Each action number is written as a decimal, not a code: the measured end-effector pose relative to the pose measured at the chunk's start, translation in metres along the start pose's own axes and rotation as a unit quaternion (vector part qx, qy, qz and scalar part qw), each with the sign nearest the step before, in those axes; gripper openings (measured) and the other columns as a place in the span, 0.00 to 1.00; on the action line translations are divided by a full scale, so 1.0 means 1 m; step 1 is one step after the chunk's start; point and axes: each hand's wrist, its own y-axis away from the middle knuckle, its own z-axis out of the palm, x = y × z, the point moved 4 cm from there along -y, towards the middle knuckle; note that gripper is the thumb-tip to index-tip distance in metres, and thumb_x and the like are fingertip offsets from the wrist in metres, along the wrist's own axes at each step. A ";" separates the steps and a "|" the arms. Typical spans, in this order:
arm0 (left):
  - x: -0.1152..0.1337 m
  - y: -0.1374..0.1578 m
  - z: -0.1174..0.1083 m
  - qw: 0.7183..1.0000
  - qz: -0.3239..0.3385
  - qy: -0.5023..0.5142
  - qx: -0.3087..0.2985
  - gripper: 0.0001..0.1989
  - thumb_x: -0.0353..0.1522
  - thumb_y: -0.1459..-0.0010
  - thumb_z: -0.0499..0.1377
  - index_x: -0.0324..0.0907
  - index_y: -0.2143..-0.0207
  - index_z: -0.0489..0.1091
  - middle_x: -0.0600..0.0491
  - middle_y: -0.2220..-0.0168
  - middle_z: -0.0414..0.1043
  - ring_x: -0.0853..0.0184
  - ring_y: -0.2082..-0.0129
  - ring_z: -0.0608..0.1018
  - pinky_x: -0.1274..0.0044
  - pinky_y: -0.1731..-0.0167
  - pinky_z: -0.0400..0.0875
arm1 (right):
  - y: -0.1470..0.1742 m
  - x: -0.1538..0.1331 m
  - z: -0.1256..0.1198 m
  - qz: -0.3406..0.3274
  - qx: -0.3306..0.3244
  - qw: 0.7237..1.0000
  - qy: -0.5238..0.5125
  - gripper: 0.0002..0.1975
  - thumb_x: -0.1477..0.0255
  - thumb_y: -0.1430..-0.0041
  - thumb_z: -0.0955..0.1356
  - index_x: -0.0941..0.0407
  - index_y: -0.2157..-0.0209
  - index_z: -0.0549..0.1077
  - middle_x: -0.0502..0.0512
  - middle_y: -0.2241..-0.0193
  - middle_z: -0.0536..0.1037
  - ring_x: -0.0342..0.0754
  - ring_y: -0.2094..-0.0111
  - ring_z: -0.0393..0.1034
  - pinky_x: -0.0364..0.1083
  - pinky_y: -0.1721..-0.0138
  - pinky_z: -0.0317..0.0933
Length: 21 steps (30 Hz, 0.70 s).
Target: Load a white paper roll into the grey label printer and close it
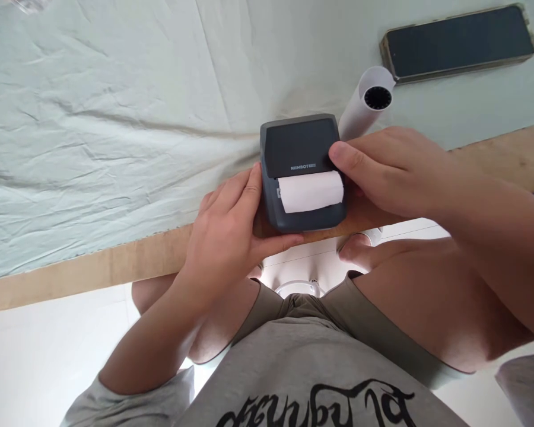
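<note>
A wrinkly green cloth [115,89] covers the counter [137,258], up to a bare wooden edge. White floor [48,356] shows below. The black printer [302,139] is by that edge; the left hand [225,228] and right hand [396,172] have their fingers clamped on its sides. A white roll [358,118] and phone [460,44] are right; there's wide room left.

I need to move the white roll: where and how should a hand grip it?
Probably grip the white roll around its upper sides, from above: its round, open end faces the camera, while the printer and right hand crowd its lower end.
</note>
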 end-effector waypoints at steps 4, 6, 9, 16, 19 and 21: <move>0.004 -0.004 -0.007 0.998 0.046 -0.039 0.030 0.45 0.65 0.27 0.70 0.46 0.23 0.74 0.44 0.32 0.87 0.43 0.33 0.89 0.55 0.31 0.86 | -0.004 0.011 0.006 -0.093 0.018 0.995 0.008 0.47 0.38 0.16 0.47 0.60 0.73 0.67 0.58 0.74 0.71 0.40 0.73 0.58 0.48 0.61 0.50; 0.004 -0.008 -0.009 0.995 0.064 -0.055 0.048 0.45 0.67 0.27 0.68 0.45 0.26 0.77 0.45 0.37 0.90 0.44 0.37 0.91 0.56 0.35 0.88 | -0.005 0.016 0.007 -0.132 0.035 0.991 0.002 0.49 0.33 0.21 0.44 0.59 0.74 0.64 0.58 0.76 0.70 0.41 0.75 0.57 0.48 0.65 0.47; 0.001 -0.014 -0.008 0.995 0.067 -0.060 0.039 0.46 0.70 0.28 0.66 0.44 0.28 0.80 0.47 0.39 0.91 0.45 0.40 0.92 0.55 0.36 0.88 | -0.006 0.018 0.008 -0.153 0.039 0.987 -0.008 0.52 0.27 0.27 0.41 0.57 0.74 0.62 0.59 0.77 0.70 0.41 0.77 0.54 0.48 0.68 0.44; 0.002 -0.008 -0.005 0.998 0.028 -0.052 0.021 0.48 0.70 0.28 0.67 0.43 0.25 0.76 0.45 0.39 0.90 0.43 0.38 0.91 0.54 0.31 0.85 | -0.004 0.017 0.007 -0.138 0.022 0.990 -0.011 0.47 0.30 0.27 0.47 0.57 0.72 0.68 0.58 0.77 0.72 0.41 0.76 0.58 0.49 0.68 0.47; -0.002 -0.001 -0.005 0.999 0.027 -0.022 0.005 0.49 0.65 0.31 0.73 0.50 0.20 0.70 0.45 0.32 0.86 0.41 0.32 0.87 0.54 0.30 0.84 | -0.001 0.022 0.005 -0.114 0.036 0.991 -0.059 0.43 0.31 0.28 0.59 0.57 0.73 0.67 0.54 0.80 0.65 0.39 0.76 0.57 0.49 0.69 0.46; -0.006 0.002 -0.004 0.999 0.026 0.002 -0.017 0.48 0.60 0.29 0.73 0.54 0.16 0.65 0.46 0.26 0.81 0.40 0.28 0.84 0.53 0.29 0.83 | 0.003 0.022 -0.001 -0.120 0.100 0.982 -0.110 0.42 0.32 0.31 0.65 0.58 0.74 0.61 0.52 0.80 0.59 0.36 0.75 0.51 0.49 0.68 0.44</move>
